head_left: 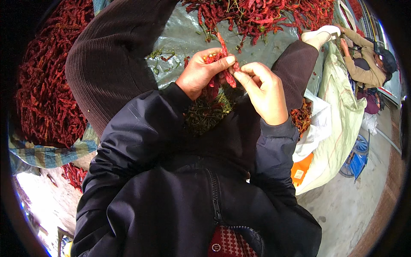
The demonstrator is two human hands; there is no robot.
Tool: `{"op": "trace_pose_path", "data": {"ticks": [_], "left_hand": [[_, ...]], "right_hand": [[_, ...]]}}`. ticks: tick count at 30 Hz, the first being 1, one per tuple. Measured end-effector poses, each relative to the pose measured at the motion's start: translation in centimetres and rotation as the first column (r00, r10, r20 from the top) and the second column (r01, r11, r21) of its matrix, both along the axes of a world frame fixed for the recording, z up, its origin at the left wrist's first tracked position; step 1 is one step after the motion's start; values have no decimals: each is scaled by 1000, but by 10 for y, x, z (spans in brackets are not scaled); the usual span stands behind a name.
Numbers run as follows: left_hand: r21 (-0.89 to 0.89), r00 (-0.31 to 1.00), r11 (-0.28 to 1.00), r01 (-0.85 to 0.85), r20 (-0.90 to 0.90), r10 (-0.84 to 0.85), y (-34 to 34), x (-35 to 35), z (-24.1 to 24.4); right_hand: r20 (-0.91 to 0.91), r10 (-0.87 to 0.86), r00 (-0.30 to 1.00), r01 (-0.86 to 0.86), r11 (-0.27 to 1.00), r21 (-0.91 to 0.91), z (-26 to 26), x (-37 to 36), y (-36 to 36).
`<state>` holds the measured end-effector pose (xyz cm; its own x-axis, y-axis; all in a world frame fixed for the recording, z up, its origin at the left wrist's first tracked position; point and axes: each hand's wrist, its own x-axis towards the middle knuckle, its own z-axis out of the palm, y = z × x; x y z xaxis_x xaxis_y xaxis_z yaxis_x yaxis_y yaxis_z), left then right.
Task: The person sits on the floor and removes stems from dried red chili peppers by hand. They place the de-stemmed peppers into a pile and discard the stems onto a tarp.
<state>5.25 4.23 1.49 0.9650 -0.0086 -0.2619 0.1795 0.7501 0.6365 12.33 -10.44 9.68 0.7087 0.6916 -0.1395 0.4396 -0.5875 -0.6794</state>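
Observation:
Several dried red chilies (228,76) are gripped in my left hand (201,71), with the thumb pressed over them. One long chili sticks up past its fingers. My right hand (266,91) pinches the end of a chili beside the left thumb, its fingertips almost meeting the other hand. Below both hands, between my legs, lies a pile of green-brown chili stems (210,114), partly hidden by my forearms. A heap of dried red chilies with stems (247,14) rests ahead on a grey plastic sheet (178,32).
A large mound of red chilies (51,77) lies at left on a checkered cloth (64,154). At right are a white bag (316,128) with chili pieces, a pale woven sack (337,106), an orange object (301,170) and a blue cart (356,157). Another person (367,61) sits at upper right.

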Motion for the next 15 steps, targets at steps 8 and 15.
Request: {"op": "trace_pose_path", "data": {"ticks": [8, 15], "left_hand": [[-47, 982, 981, -189, -25, 188, -2, -8, 17], [123, 898, 893, -433, 142, 416, 58, -43, 22]], "right_hand": [[-641, -350, 683, 679, 627, 381, -27, -12, -4], [-505, -174, 845, 132, 984, -118, -38, 8, -66]]}}
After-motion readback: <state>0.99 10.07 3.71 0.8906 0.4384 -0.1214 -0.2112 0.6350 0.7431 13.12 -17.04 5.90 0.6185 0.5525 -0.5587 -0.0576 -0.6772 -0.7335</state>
